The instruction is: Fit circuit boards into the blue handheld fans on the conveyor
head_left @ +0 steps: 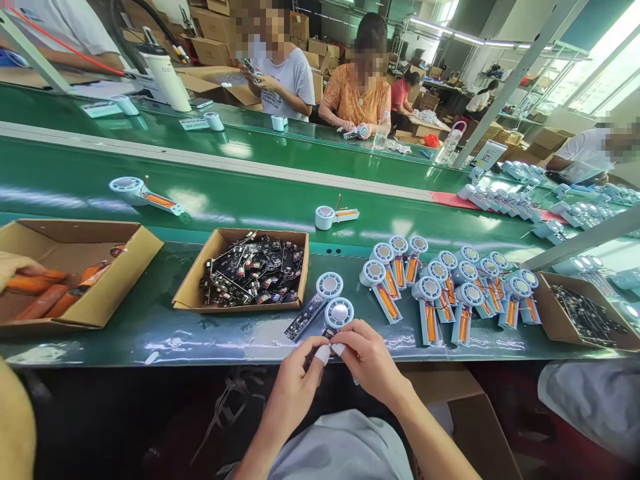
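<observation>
My left hand (299, 377) and my right hand (373, 360) meet at the table's front edge, fingers pinched together. White covers show on the thumbs. Between them is a light-blue handheld fan (339, 312) with its round head pointing away from me; the fingertips close on its handle and hide most of it. Whether they also grip a wire there, I cannot tell. Touching or just behind it lies a second fan (329, 285), its handle showing a black circuit board (306, 318). A cardboard box of circuit boards (303, 267) stands beyond, to the left.
Several fans with orange cells (430, 290) stand grouped at right, beside a box of black parts (547, 300). At left, another person's hand (20, 265) reaches into a box (120, 293) of orange cells. Two fans (325, 218) lie on the green conveyor (240, 193). Co-workers sit opposite.
</observation>
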Action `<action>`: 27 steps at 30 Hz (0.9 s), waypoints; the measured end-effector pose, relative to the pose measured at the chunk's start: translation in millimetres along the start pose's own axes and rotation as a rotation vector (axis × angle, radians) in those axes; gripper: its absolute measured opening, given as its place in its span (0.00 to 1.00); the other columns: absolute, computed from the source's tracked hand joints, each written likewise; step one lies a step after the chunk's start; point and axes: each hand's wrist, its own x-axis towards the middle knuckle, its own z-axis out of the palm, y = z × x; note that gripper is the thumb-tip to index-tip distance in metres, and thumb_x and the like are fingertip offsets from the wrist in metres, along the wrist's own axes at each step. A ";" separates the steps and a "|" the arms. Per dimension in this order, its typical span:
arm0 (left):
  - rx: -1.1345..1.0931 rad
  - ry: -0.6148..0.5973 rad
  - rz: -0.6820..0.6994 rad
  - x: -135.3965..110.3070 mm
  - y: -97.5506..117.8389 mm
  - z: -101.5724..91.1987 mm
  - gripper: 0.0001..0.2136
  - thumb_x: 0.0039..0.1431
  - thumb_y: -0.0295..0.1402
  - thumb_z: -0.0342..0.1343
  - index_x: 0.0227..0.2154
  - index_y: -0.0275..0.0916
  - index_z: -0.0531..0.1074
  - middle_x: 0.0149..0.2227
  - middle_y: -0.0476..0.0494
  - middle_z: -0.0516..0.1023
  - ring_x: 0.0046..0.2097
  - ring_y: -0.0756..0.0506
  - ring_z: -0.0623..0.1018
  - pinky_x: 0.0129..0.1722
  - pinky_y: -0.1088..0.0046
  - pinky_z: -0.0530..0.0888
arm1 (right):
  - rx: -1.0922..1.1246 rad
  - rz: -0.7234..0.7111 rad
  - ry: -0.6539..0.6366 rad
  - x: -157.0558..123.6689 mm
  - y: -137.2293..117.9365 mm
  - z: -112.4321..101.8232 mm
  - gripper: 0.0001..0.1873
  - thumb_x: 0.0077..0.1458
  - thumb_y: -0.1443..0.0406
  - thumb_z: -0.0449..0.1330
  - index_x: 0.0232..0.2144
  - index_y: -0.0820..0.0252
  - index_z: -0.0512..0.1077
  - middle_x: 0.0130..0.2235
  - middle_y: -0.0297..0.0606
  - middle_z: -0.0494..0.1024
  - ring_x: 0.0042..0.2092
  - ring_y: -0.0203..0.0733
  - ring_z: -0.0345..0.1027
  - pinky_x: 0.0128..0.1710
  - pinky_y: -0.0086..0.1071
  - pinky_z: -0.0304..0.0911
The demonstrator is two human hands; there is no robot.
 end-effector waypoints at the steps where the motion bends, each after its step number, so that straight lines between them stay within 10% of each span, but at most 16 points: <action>1: -0.010 0.013 0.000 -1.2 -0.6 1.2 0.17 0.58 0.45 0.50 0.42 0.38 0.72 0.22 0.55 0.67 0.21 0.50 0.63 0.19 0.76 0.60 | -0.010 0.006 0.030 0.2 0.4 0.9 0.12 0.64 0.71 0.55 0.39 0.57 0.78 0.38 0.39 0.77 0.39 0.41 0.71 0.38 0.31 0.69; 16: 0.175 0.290 0.327 -6.5 -22.2 10.9 0.15 0.62 0.37 0.52 0.47 0.39 0.78 0.45 0.40 0.85 0.39 0.41 0.86 0.39 0.68 0.83 | -0.483 -0.060 0.028 4.5 -13.6 2.2 0.11 0.58 0.76 0.55 0.31 0.58 0.74 0.33 0.38 0.77 0.31 0.42 0.64 0.31 0.33 0.60; 27: -0.002 -0.028 0.230 10.5 -12.3 -21.1 0.13 0.59 0.38 0.55 0.40 0.39 0.82 0.29 0.46 0.83 0.30 0.45 0.83 0.30 0.73 0.81 | -0.028 0.015 -0.158 13.6 0.4 -12.8 0.16 0.61 0.76 0.54 0.43 0.57 0.78 0.40 0.39 0.79 0.42 0.42 0.72 0.42 0.32 0.67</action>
